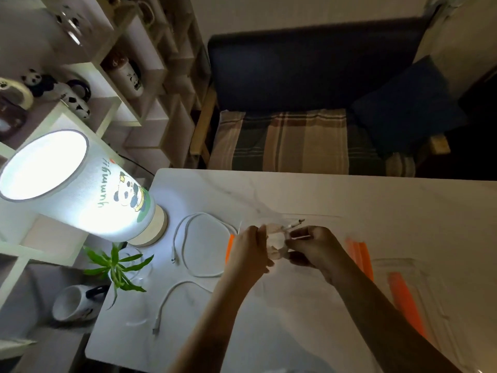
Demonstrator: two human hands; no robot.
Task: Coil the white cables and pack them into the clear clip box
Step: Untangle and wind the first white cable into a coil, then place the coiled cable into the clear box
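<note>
Two hands meet above the middle of the white marbled desk [309, 200], working one white cable between them. The left hand [248, 249] pinches a small coiled bundle [277, 244] of that cable, fingers closed narrowly around it, while the right hand [313, 247] grips the free end, its plug [295, 224] sticking up past the fingertips. Left of the hands, a second white cable [188, 239] lies in a loose open loop on the desk, one connector near the lamp base. A third white cable [168, 297] curves nearer the front edge, its plug pointing toward the viewer. To the right, the clear clip box [403, 286] with orange clips sits on the desk, its outline faint, partly behind the right forearm. A lit panda lamp [80, 189] stands at the desk's left corner, with a small green plant [118, 267] just beside it.
</note>
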